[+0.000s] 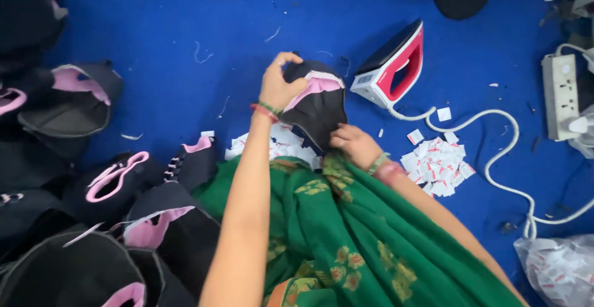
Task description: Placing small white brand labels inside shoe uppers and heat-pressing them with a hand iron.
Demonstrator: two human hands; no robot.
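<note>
My left hand [278,87] grips the top edge of a black cap with pink lining [317,106], held up over the blue floor cloth. My right hand [352,145] pinches the cap's lower edge near my lap, which is covered in green patterned cloth [334,233]. Under the cap lies a small heap of white paper tags [281,143].
A red and white clothes iron [391,65] rests right of the cap, its white cord [495,158] looping to a power strip [562,96]. More white tags [436,161] lie beside my right wrist. Piles of black and pink caps [93,177] fill the left. A plastic bag of tags [557,270] sits bottom right.
</note>
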